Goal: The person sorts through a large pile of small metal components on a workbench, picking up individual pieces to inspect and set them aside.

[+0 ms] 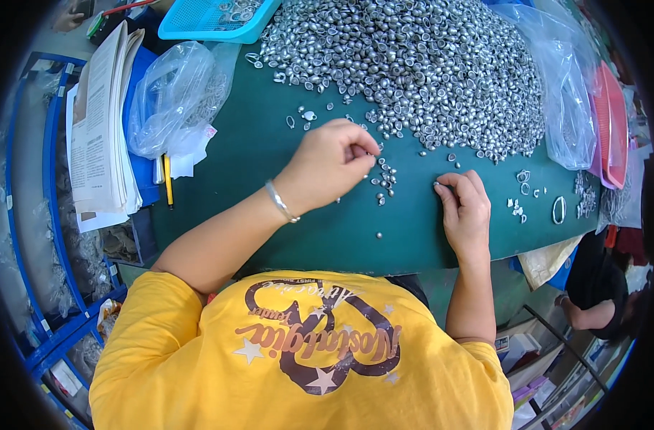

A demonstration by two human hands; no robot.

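Left hand, mid-frame, pinched closed, contents unclear; right hand pinched a silvery metal piece, probably light, slick, best edge-held

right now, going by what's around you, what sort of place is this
Probably a workshop handling small metal parts: a big heap of little silvery pieces covers much of a green table, and a light-blue plastic basket beside it holds more metal bits.
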